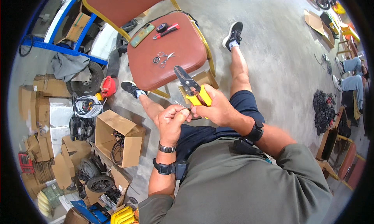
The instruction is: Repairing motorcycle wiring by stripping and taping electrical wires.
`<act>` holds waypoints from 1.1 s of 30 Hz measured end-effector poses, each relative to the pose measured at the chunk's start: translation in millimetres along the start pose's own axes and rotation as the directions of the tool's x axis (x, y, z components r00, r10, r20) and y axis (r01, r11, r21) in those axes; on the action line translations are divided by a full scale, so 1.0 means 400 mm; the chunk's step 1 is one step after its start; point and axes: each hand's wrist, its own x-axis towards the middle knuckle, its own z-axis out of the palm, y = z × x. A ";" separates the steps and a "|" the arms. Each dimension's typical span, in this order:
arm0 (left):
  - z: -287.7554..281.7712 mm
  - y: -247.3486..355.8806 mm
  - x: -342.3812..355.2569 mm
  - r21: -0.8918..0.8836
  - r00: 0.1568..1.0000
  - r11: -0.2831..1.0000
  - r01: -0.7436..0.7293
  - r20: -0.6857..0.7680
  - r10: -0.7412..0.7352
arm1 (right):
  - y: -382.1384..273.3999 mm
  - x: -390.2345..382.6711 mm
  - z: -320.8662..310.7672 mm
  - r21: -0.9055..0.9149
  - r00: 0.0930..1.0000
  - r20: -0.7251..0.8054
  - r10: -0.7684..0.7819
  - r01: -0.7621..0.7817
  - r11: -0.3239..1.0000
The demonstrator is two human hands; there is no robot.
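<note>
"Two things were being held, were they not?"

"Yes. The right hand [217,110] was wrapped round yellow-handled pliers with a dark metal head [191,89], aimed up and left toward the chair. The left hand [171,122] pinched a thin pale wire [179,104] between thumb and fingertips."

"Did the pliers' head touch that wire?"

"No, it stood apart, beyond it. The hands were close together; I could not tell whether they touched."

"What lay on the chair?"

"Its padded reddish-brown seat [154,75] carried silver metal scissors [167,57], a red-and-black cutter knife [166,31], a small round black object [161,27] and a flat green rectangular object [142,35]."

"And around it?"

"An open brown cardboard box [117,139] holding black cables [117,148] stood to the left."
</note>
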 end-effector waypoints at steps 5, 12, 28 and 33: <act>-0.009 -0.011 0.010 0.043 0.998 0.997 0.056 0.002 -0.056 | 0.000 0.005 -0.007 0.028 1.000 0.005 0.007 -0.007 1.000; -0.012 -0.011 0.013 0.070 0.999 0.997 0.033 0.010 -0.034 | 0.012 0.010 -0.007 0.003 1.000 -0.019 -0.019 0.019 1.000; 0.000 -0.019 0.018 0.268 0.995 0.962 -0.054 -0.066 0.075 | 0.003 0.023 -0.018 -0.077 0.999 -0.024 0.036 -0.038 0.996; 0.009 -0.025 0.024 0.170 0.995 0.985 -0.003 -0.100 0.021 | 0.010 0.031 -0.034 0.079 0.999 -0.036 0.036 -0.033 0.996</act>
